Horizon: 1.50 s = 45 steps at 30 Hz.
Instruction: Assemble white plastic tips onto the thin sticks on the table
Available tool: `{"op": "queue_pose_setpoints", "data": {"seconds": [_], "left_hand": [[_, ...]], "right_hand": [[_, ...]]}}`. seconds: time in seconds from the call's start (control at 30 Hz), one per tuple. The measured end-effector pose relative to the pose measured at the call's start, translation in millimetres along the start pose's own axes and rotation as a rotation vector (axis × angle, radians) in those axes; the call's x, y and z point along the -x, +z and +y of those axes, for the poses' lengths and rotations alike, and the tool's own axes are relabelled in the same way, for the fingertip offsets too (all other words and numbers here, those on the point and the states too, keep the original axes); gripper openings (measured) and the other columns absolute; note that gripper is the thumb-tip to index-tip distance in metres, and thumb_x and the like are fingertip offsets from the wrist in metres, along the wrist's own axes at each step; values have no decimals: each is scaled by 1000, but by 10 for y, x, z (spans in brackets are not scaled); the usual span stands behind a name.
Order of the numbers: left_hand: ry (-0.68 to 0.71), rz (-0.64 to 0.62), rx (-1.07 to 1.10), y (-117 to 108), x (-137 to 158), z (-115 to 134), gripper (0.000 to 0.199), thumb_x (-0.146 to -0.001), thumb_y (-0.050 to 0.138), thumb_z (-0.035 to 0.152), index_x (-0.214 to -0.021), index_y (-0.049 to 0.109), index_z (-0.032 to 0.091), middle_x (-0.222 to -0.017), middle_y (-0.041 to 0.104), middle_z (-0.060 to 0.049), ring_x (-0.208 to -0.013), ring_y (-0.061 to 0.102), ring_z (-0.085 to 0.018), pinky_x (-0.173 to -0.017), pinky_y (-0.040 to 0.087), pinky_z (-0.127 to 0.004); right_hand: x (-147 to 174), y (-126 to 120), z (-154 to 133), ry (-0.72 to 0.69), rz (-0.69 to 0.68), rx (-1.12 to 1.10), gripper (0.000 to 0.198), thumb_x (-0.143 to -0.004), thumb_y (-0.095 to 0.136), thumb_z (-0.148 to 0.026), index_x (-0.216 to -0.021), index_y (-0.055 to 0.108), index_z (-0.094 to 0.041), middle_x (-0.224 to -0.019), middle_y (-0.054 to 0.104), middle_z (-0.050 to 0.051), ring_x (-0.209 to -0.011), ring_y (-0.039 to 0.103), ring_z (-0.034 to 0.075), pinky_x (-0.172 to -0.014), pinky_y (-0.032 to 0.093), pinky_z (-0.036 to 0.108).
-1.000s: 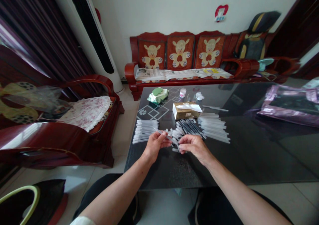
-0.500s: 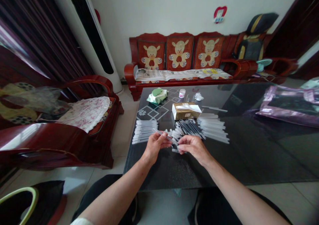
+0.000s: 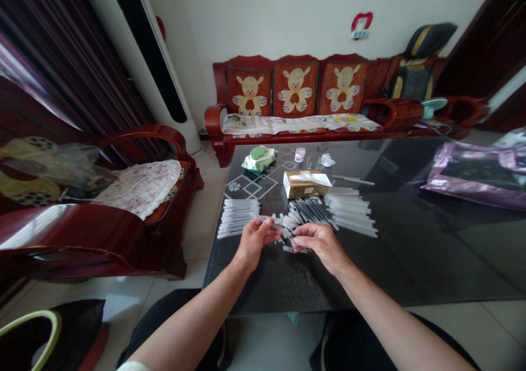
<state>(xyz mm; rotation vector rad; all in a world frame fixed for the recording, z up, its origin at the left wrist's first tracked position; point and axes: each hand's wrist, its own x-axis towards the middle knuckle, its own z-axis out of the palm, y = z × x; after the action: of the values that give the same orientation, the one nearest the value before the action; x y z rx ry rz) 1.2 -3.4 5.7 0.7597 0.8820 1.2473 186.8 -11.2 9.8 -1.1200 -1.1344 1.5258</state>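
My left hand [image 3: 251, 245] pinches a slim translucent pen barrel [image 3: 257, 216] that slants down to the right. Close beside it, my right hand [image 3: 322, 245] has its fingers closed at the barrel's lower right end; what they hold is too small to make out. Beyond my hands lie a heap of small whitish pieces [image 3: 289, 218], which look like pen caps, and a pile of thin black pen refills [image 3: 314, 212]. Several translucent barrels [image 3: 351, 213] are spread to the right. Left of my hands is a neat row of pens [image 3: 239, 216] with dark right ends.
On the dark glossy table [image 3: 279, 289] stand a gold tissue box [image 3: 302, 187], a green wipes pack [image 3: 259, 158], a small white cup [image 3: 299, 154] and crumpled tissue [image 3: 327, 160]. A purple-edged bag [image 3: 472, 182] lies at right. A wooden sofa [image 3: 296, 89] is behind.
The pen barrel in my left hand has tilted slightly, its upper end shifting a little to the left. Both hands stay almost in the same place.
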Motion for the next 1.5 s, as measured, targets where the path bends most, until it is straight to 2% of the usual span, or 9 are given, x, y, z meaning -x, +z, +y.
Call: {"op": "queue_pose_setpoints", "data": {"seconds": [0.63, 0.87, 1.03, 1.33, 1.5], "left_hand": [[49, -9, 55, 51, 39, -20, 37, -71, 74, 42, -89, 61, 12, -85, 72, -10, -73, 69, -18, -71, 55, -30], [30, 61, 97, 37, 28, -59, 35, -70, 75, 38, -87, 62, 11, -78, 71, -8, -69, 69, -17, -70, 56, -28], [-5, 113, 124, 42, 28, -71, 30, -70, 76, 34, -83, 63, 10, -72, 70, -7, -67, 69, -16, -68, 56, -25], [-7, 117, 158, 47, 27, -70, 26, -70, 76, 32, -79, 64, 10, -68, 69, -5, -67, 69, -16, -67, 56, -24], [-6, 127, 160, 58, 38, -60, 26, -71, 75, 32, -78, 63, 10, -67, 69, -6, -64, 69, -16, -64, 56, -23]], "right_hand": [[-12, 25, 19, -31, 35, 93, 35, -70, 72, -44, -83, 64, -12, -63, 66, 3, -47, 63, 15, -47, 53, 28], [-13, 27, 64, -144, 35, 202, 29, -72, 70, -39, -87, 63, -15, -64, 67, 3, -54, 65, 18, -54, 55, 31], [33, 99, 5, -243, 122, 351, 20, -75, 68, -37, -80, 65, -18, -68, 67, 5, -57, 66, 19, -56, 55, 31], [51, 105, 63, -414, 194, 525, 14, -79, 64, -34, -81, 67, -21, -72, 69, 6, -63, 67, 22, -59, 54, 31], [67, 118, 62, -455, 203, 586, 12, -81, 62, -31, -83, 68, -20, -73, 69, 5, -63, 68, 20, -58, 54, 28]]}}
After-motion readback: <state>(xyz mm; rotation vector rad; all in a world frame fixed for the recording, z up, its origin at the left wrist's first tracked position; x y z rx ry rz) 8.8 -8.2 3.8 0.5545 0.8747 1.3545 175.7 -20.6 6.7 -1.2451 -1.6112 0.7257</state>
